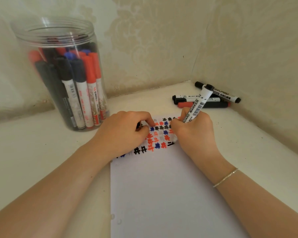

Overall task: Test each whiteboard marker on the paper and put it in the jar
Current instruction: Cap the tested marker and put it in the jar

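We see a clear glossy plastic jar far left, smooth matt white paper near us, embossed wallpaper behind.

Jar left of paper (loose markers behind, right)

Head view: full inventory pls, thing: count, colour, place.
jar: 1, clear, back left, lid off
markers in jar: many, black, blue and red caps, upright
paper: 1, white, centre, rows of black, red and blue test marks at top
loose markers: about four, black and red, back right corner
bracelet: 1, silver, right wrist
left hand: on paper's top left, pinching a small dark thing, probably a cap
right hand: grips black marker, writing
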Motion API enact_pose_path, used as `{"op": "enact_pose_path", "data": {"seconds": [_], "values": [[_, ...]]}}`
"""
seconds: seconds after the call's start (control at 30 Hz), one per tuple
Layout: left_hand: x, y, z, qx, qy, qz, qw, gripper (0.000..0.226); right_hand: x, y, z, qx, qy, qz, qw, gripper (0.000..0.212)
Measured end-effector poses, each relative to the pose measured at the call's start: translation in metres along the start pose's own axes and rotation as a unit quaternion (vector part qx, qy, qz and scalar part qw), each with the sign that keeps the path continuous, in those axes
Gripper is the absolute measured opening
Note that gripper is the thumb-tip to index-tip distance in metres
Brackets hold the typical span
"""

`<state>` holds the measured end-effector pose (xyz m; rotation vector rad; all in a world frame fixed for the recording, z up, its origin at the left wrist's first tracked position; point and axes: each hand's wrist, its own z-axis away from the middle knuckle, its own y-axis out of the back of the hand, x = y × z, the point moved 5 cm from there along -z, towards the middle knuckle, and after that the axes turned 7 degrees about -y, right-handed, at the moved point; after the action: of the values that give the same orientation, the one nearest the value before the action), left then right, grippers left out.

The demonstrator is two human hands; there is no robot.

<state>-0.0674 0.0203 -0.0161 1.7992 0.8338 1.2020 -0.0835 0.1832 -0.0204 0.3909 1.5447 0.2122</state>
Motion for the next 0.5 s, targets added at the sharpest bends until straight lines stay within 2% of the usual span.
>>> {"op": "enact_pose_path", "data": {"seconds": [0.1, 0.27, 0.4, 0.5], "values": [[-0.0003, 0.0001, 0.0006, -0.002, 0.000, 0.001, 1.000, 0.024, 0.0032, 0.0020, -0.0017, -0.006, -0.028, -0.024, 0.999, 0.014], [0.0003, 0.0004, 0.0008, -0.001, 0.000, -0.002, 1.000, 0.023, 0.0025, -0.0013, -0.0008, -0.013, -0.025, -0.016, 0.999, 0.018], [-0.0006, -0.0002, 0.0008, -0.002, -0.001, 0.000, 1.000, 0.024, 0.0032, -0.0008, -0.0014, -0.023, -0.037, -0.011, 0.999, 0.005], [-0.0003, -0.0003, 0.0012, -0.003, -0.001, -0.002, 1.000, 0.024, 0.0037, 0.0016, -0.0016, -0.005, -0.032, -0.027, 0.999, 0.008]]}}
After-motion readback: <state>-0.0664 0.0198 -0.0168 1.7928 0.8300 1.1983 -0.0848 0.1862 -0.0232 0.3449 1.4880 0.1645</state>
